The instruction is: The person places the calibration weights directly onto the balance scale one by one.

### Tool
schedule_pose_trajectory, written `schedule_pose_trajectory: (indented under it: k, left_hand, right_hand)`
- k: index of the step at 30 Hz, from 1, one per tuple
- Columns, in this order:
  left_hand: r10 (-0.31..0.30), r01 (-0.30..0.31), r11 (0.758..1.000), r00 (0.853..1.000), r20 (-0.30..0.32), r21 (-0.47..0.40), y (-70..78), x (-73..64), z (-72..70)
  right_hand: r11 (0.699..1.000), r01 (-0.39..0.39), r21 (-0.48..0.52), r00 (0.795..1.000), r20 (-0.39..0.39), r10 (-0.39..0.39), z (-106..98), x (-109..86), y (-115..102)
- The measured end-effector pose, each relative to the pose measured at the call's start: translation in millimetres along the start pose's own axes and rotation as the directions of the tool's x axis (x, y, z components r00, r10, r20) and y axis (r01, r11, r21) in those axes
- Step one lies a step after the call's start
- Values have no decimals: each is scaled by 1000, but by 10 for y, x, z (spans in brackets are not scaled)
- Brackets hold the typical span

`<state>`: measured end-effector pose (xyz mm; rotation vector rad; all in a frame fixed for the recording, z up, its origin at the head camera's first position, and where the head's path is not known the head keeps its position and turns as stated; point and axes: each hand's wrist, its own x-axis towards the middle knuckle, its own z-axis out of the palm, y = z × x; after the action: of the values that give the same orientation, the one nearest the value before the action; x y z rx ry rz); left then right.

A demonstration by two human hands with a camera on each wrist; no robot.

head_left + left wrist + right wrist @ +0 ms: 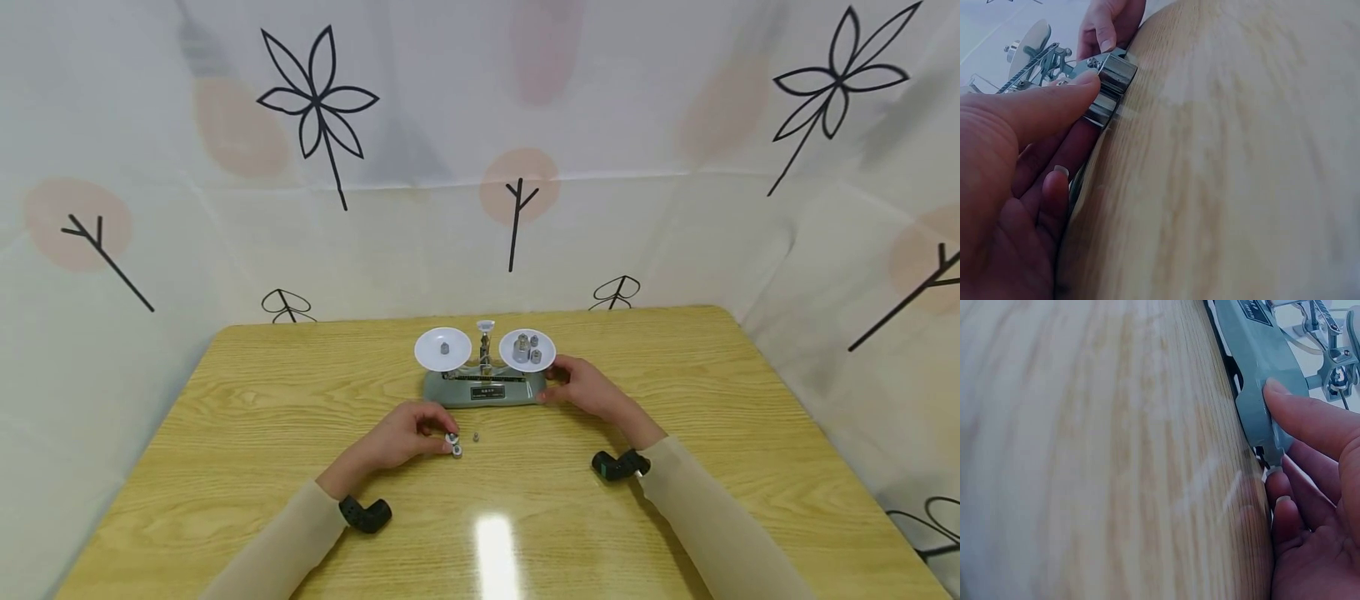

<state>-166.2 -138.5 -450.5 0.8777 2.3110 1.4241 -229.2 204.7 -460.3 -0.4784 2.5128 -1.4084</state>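
Note:
A grey-green balance scale with two white pans stands near the far side of the wooden table. My right hand grips the right end of its base, thumb on the front face and the other fingers behind the end. In front of the scale, my left hand pinches a small metal weight between thumb and fingers, low over the wood. A second metal weight stands right beside it. One tiny weight stands a little to the right.
The left pan bears one small weight. On the right pan stand a larger weight and two small ones. Behind the table hangs a white cloth with plant drawings.

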Motion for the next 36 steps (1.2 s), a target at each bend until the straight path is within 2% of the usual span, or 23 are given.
schedule_pose_trajectory:
  k: [2, 6, 12, 14, 22, 31, 36]
  left_hand:
    - [3, -3, 1000, 1000, -5, 4, -94, 16, 11]
    - [15, -15, 1000, 1000, -10, -2, -165, 28, 13]
    - [-4, 4, 1000, 1000, -3, -24, -175, 29, 7]
    - [-14, 14, 1000, 1000, -3, -28, -167, 28, 3]
    - [-11, 11, 1000, 1000, -5, -25, -164, 38, -3]
    - [23, -23, 1000, 1000, -18, 3, -139, 16, -3]
    - [12, -12, 1000, 1000, -27, -6, -112, 6, -12]
  right_hand:
    - [1000, 4, -2, 1000, 1, -4, 1, -5, -11]
    - [1000, 14, 4, 1000, 7, -14, -6, -49, -104]
    - [1000, 14, 14, 1000, 24, -14, -40, -175, -391]
    - [1000, 13, 15, 1000, 25, -14, -45, -180, -403]
    - [1000, 16, 0, 1000, 8, -16, -15, -41, -73]
    - [1000, 3, 0, 1000, 6, -3, -20, -18, -11]
    - [1000, 12, 0, 1000, 8, -12, -11, -17, -5]
